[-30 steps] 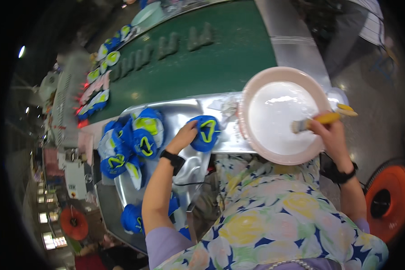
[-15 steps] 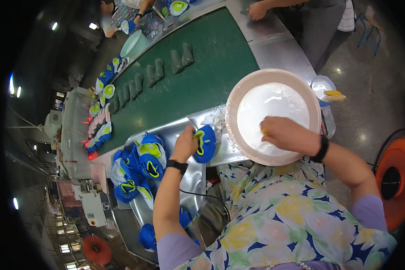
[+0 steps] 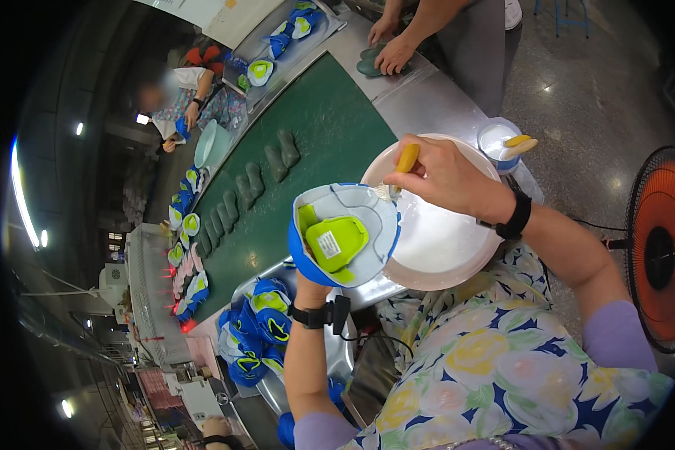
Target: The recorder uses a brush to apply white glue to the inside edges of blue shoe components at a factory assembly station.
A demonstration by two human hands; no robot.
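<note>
My left hand (image 3: 313,289) grips a blue shoe upper (image 3: 386,221) from beneath, its fingers mostly hidden behind it. The upper's pale grey lining and lime-green tongue face up. In my right hand (image 3: 446,176) is a brush (image 3: 407,159) with a yellow handle. Its white-coated bristles touch the upper's far right edge. Under and beside them stands a wide pale pink basin (image 3: 491,251) of white liquid. Left of my left forearm, a pile of blue and lime shoe uppers (image 3: 251,330) lies in a metal tray (image 3: 341,349).
Dark shoe-shaped pieces (image 3: 247,184) line a green conveyor belt (image 3: 322,112). Beyond the basin is a small tub (image 3: 495,139) with yellow-handled brushes. Across the belt, a co-worker's hands (image 3: 397,52) handle dark soles; another person sits far left. An orange fan (image 3: 656,247) stands at right.
The shoe upper has been raised from beside the basin and turned lining up. My right hand has lifted the brush out of the white liquid to the upper's edge. The view has shifted.
</note>
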